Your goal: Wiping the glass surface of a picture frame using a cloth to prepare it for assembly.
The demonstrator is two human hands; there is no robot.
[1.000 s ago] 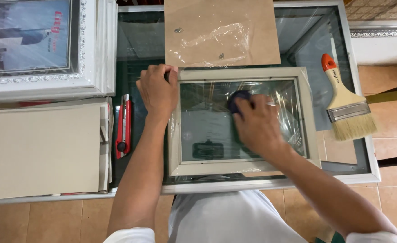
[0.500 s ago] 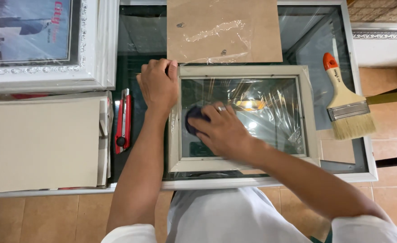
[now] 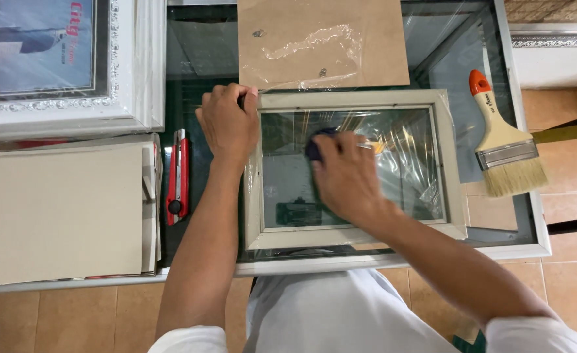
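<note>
Glass-topped table carries pale picture frame; left hand clamps frame's upper-left corner, right hand fingers curled on dark cloth against its pane: keep pressure flat, frame pinned

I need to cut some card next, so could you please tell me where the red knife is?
In the head view, the red knife lies on the glass table left of the left hand, between the grey card stack and the picture frame.
</note>
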